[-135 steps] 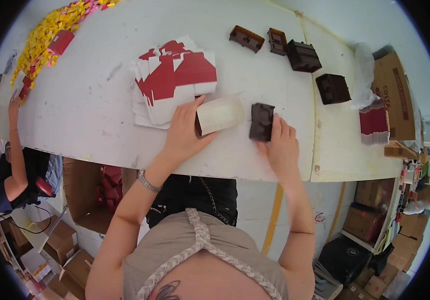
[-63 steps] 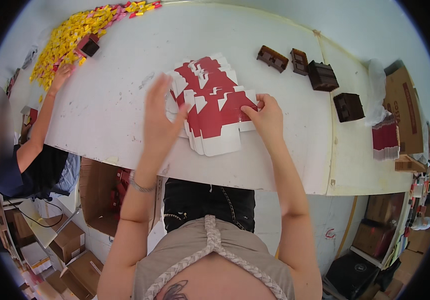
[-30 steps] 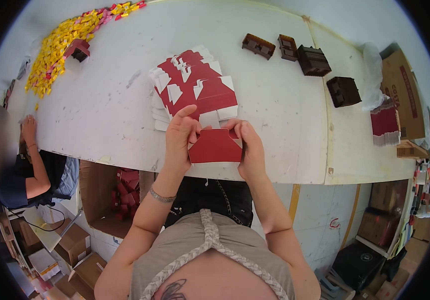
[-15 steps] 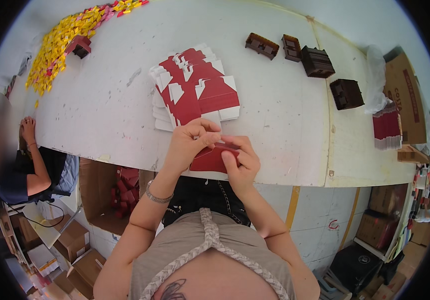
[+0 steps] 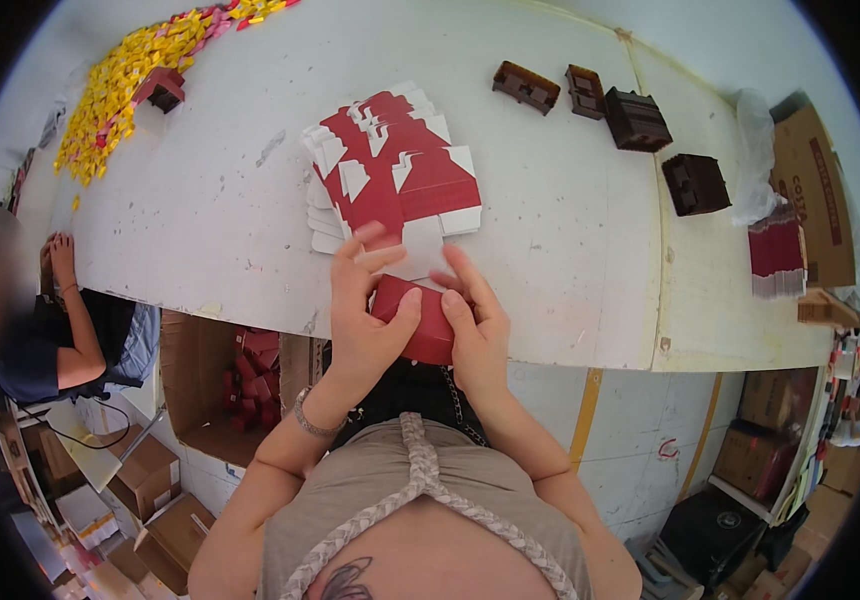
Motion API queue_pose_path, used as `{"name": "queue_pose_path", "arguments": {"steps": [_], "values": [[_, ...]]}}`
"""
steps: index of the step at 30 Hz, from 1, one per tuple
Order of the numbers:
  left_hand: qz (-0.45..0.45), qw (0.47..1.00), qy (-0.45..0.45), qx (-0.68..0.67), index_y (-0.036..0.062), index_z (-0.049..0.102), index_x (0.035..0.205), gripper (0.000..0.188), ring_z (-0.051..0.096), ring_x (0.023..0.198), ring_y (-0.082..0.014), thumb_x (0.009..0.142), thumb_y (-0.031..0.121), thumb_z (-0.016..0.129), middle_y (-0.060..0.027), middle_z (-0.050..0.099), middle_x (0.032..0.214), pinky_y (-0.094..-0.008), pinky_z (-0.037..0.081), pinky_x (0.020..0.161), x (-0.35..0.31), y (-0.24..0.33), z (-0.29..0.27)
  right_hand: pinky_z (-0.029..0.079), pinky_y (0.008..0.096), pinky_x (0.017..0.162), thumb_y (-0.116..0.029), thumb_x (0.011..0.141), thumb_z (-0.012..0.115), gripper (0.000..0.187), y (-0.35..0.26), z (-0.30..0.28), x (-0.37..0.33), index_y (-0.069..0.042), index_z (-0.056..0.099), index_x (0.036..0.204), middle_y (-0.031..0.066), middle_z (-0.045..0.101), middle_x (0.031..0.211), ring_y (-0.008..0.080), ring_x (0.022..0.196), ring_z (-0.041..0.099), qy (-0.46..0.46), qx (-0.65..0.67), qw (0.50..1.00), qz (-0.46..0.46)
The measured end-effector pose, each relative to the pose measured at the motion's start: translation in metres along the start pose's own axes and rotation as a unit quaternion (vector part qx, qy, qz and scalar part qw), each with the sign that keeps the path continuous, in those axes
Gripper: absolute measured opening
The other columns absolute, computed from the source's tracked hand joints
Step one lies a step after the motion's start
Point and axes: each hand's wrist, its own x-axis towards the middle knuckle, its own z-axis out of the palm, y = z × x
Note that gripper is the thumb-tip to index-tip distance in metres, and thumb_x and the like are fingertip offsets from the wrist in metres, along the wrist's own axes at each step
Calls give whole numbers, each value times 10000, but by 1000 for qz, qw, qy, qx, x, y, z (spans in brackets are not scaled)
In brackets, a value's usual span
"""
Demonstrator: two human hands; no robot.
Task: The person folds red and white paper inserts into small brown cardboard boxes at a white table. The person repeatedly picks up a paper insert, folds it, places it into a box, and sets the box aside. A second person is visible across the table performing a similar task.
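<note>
Both of my hands hold a small red cardboard box blank (image 5: pixel 420 320) at the near edge of the white table (image 5: pixel 570 230). My left hand (image 5: pixel 365 310) grips its left side with the thumb on top. My right hand (image 5: pixel 475 325) presses on its right side. The piece is partly folded into a box shape. Just beyond my hands lies a fanned stack of flat red and white box blanks (image 5: pixel 390 170).
Several dark brown boxes (image 5: pixel 635 118) stand at the far right of the table. A heap of yellow and pink pieces (image 5: pixel 135 75) covers the far left. Another person (image 5: pixel 50 320) sits at the left end. Cardboard cartons (image 5: pixel 220 390) stand under the table.
My hands took one red blank off the stack, pulled it to the table's near edge and have folded it up between them.
</note>
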Motion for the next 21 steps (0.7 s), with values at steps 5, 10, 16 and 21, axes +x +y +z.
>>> {"name": "queue_pose_path", "arguments": {"steps": [5, 10, 16, 21], "values": [[280, 915, -256, 140, 55, 680, 964, 410, 615, 1007, -316, 609, 172, 850, -121, 629, 1076, -383, 505, 852, 11, -10, -19, 400, 337, 974, -93, 935, 456, 414, -27, -18, 24, -21, 482, 1342, 162, 511, 1330, 231, 1183, 506, -142, -110, 981, -69], [230, 970, -58, 54, 9, 677, 915, 353, 635, 953, -311, 623, 124, 840, -115, 678, 938, -374, 519, 793, 45, -9, -27, 436, 451, 868, -94, 897, 509, 269, -21, -26, -1, 24, 616, 1114, 158, 637, 1039, 337, 887, 592, -50, -262, 827, -496], [356, 922, -153, 6, 60, 696, 931, 455, 601, 965, -284, 586, 316, 848, -78, 673, 994, -356, 502, 801, 37, 20, -23, 484, 325, 841, -156, 956, 544, 298, 7, -13, -23, 18, 536, 1197, 139, 603, 1155, 208, 999, 605, -68, -126, 949, -282], [330, 928, -176, -9, 75, 695, 998, 479, 571, 993, -278, 611, 321, 833, -79, 646, 1055, -363, 485, 812, 24, 25, -20, 480, 362, 936, -230, 922, 611, 441, 2, -12, -22, 5, 489, 1275, 122, 541, 1276, 217, 1123, 559, -82, -46, 960, -263]]}}
